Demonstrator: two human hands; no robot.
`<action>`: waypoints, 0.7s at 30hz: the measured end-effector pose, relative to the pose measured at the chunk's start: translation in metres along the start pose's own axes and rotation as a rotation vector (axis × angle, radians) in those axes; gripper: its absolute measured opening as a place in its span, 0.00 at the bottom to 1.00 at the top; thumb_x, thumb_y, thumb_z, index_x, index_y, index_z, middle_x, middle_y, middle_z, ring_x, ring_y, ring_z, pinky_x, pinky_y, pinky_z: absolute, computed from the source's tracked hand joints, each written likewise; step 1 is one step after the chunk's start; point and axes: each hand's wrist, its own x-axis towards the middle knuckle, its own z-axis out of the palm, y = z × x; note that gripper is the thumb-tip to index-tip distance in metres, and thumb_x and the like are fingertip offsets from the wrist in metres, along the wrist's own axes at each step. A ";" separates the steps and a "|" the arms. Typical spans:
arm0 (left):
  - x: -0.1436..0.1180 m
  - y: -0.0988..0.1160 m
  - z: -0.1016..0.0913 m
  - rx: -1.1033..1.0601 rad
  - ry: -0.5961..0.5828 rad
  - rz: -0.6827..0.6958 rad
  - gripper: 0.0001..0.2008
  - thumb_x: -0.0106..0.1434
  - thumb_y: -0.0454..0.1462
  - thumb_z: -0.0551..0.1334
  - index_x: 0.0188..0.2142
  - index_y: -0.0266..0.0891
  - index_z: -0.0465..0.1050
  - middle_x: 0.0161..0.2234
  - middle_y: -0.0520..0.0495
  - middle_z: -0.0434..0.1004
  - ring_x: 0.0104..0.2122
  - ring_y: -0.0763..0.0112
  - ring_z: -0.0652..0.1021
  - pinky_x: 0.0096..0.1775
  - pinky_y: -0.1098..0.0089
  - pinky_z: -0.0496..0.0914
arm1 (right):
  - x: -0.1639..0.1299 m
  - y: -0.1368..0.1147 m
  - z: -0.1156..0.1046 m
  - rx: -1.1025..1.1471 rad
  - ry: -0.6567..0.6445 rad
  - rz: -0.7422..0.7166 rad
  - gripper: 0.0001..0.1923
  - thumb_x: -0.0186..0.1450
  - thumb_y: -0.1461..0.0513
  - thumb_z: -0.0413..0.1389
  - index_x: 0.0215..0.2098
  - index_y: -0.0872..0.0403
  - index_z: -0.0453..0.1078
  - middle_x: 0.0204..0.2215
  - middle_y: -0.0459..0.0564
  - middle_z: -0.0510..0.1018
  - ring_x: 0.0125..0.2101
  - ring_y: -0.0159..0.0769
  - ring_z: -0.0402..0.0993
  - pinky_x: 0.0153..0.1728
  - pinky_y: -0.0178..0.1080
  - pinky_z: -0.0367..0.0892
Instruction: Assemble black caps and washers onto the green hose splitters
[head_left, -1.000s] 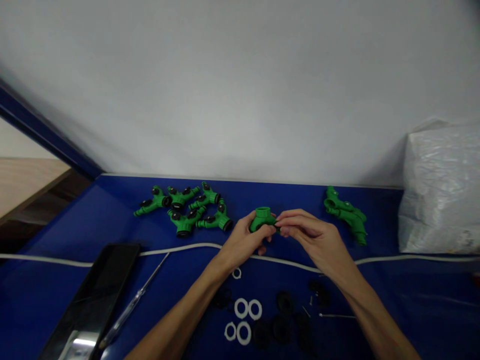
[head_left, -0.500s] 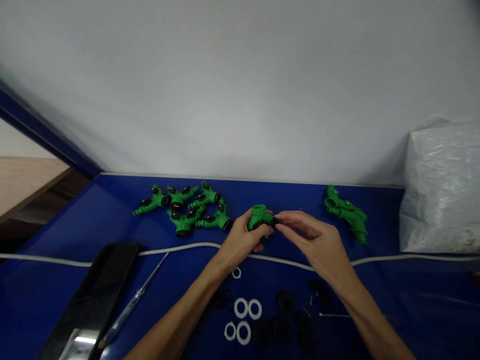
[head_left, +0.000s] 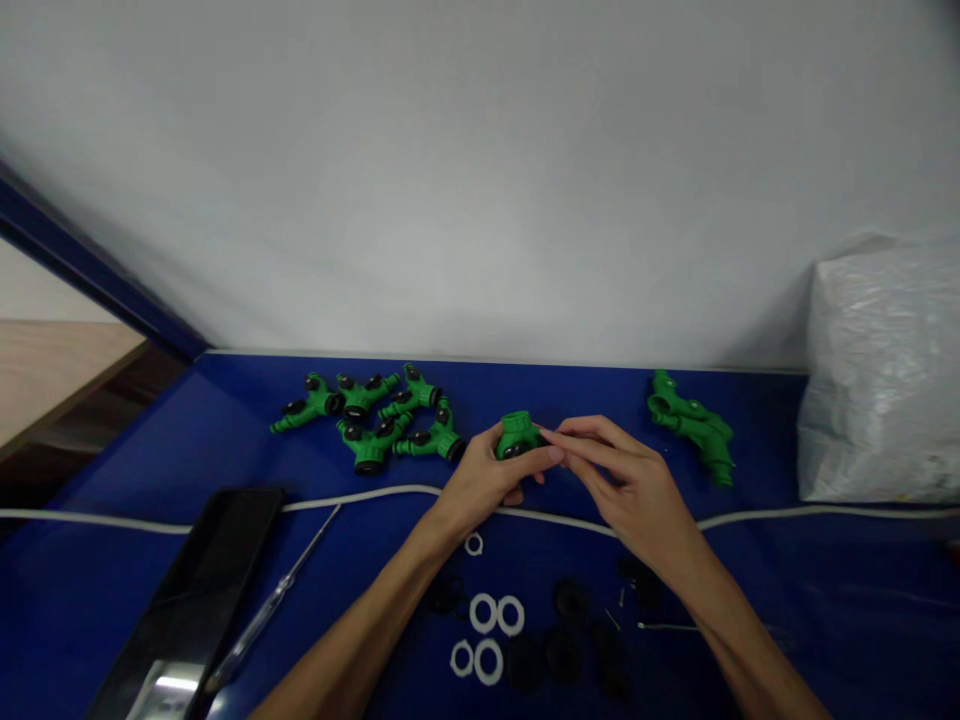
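A green Y-shaped hose splitter (head_left: 516,428) is in my left hand (head_left: 484,470), with its wide round mouth turned up. A black part shows low on its body. My left thumb stretches along the right branch toward my right hand (head_left: 619,465). The fingertips of my right hand are pinched together at that branch's end, touching or nearly touching my left thumb. They cover the branch tip, so what lies between them is hidden. Below the hands on the blue table are several white rings (head_left: 489,662) and dark round parts (head_left: 564,655), dim against the surface.
Several green splitters with black knobs (head_left: 367,445) lie left of my hands. Green splitter bodies (head_left: 694,425) lie at right, near a plastic-wrapped package (head_left: 877,380). A white cable (head_left: 352,497) crosses the table. A phone (head_left: 191,600), a screwdriver (head_left: 274,600) and small screws (head_left: 621,597) lie nearer.
My right fingers have closed in over the splitter's right branch, hiding the black piece at its end. My left thumb has stretched right, along the branch.
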 end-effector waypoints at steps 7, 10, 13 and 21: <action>0.001 0.003 0.002 -0.021 0.042 0.053 0.24 0.55 0.49 0.72 0.45 0.36 0.77 0.29 0.53 0.70 0.26 0.78 0.67 0.25 0.75 0.61 | -0.001 -0.013 -0.031 -0.019 -0.028 0.058 0.13 0.72 0.59 0.56 0.51 0.46 0.80 0.46 0.51 0.82 0.46 0.40 0.79 0.49 0.42 0.74; 0.001 0.001 0.002 -0.091 0.029 0.056 0.22 0.54 0.47 0.73 0.45 0.37 0.78 0.31 0.53 0.70 0.26 0.79 0.66 0.28 0.74 0.63 | -0.026 -0.016 -0.052 -0.158 -0.001 0.075 0.11 0.71 0.58 0.57 0.46 0.46 0.81 0.42 0.50 0.84 0.42 0.41 0.82 0.45 0.42 0.76; 0.002 0.001 0.003 -0.145 0.009 0.030 0.21 0.54 0.46 0.74 0.44 0.38 0.78 0.30 0.54 0.70 0.26 0.79 0.66 0.32 0.73 0.65 | -0.065 -0.014 -0.064 -0.272 -0.067 0.070 0.10 0.70 0.57 0.58 0.45 0.46 0.81 0.41 0.50 0.85 0.39 0.41 0.83 0.43 0.42 0.79; 0.003 -0.001 0.003 -0.228 -0.001 0.013 0.22 0.53 0.44 0.74 0.45 0.35 0.79 0.28 0.54 0.68 0.26 0.79 0.65 0.36 0.70 0.69 | -0.120 0.002 -0.061 -0.474 -0.003 0.008 0.10 0.70 0.59 0.56 0.45 0.48 0.80 0.40 0.51 0.84 0.38 0.42 0.84 0.44 0.44 0.81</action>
